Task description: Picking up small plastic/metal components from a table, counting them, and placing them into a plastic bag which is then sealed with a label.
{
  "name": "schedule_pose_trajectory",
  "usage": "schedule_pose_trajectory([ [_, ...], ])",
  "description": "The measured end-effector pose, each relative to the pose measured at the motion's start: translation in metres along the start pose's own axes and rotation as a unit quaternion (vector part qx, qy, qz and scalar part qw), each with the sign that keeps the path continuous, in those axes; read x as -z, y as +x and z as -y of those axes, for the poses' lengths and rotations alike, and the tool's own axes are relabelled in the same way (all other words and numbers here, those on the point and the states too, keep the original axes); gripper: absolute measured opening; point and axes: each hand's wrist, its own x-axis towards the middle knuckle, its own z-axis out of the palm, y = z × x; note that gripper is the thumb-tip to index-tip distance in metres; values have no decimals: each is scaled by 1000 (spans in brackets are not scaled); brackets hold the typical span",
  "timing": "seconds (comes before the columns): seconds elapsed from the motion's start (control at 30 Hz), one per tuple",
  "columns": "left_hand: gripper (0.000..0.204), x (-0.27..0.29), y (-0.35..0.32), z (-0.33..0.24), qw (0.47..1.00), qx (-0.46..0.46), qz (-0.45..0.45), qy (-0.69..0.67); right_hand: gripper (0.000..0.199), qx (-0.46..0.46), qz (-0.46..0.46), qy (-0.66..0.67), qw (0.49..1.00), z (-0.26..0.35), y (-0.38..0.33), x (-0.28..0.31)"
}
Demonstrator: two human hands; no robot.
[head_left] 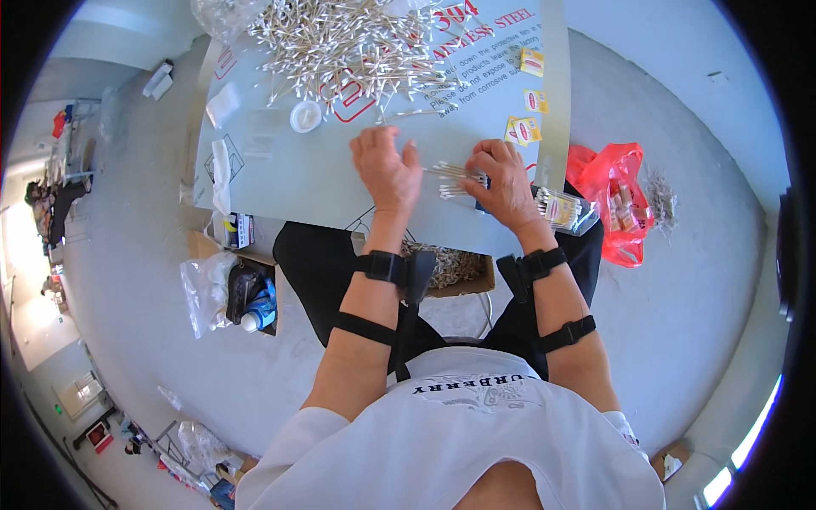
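Observation:
My left hand [387, 168] hovers over the table, its fingers curled slightly and the thumb apart, with nothing visible in it. To its right, my right hand [503, 185] closes its bent fingers over a small bundle of cotton swabs [450, 180], whose white tips point left toward the left hand. Something dark blue shows beneath that palm, mostly hidden. A large loose heap of cotton swabs [340, 47] covers the far part of the table, and a few stray ones lie just beyond my hands. By my right wrist, a clear bag of swabs with a yellow card [561, 209] rests at the table edge.
Yellow cards [523, 130] lie along the table's right side. A round white tub [306, 116] and clear plastic sleeves [250, 144] are at left. A red plastic bag [625, 204] hangs off the right. Under the table stands a cardboard box of swabs [455, 268].

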Motion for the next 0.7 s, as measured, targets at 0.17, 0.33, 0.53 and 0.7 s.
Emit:
schedule_pose_trajectory([
  [0.17, 22, 3, 9, 8, 986, 103, 43, 122, 24, 14, 1, -20, 1000, 3, -10, -1],
  [0.33, 11, 0, 0, 13, 985, 107, 56, 127, 20, -24, -16, -6, 1000, -1, 5, -9],
  [0.53, 22, 6, -3, 14, 998, 12, 63, 21, 18, -102, -35, 19, 994, -6, 35, -12],
  [0.7, 28, 4, 20, 11, 997, -35, 66, 14, 17, -114, -50, 98, 987, -5, 47, -14],
])
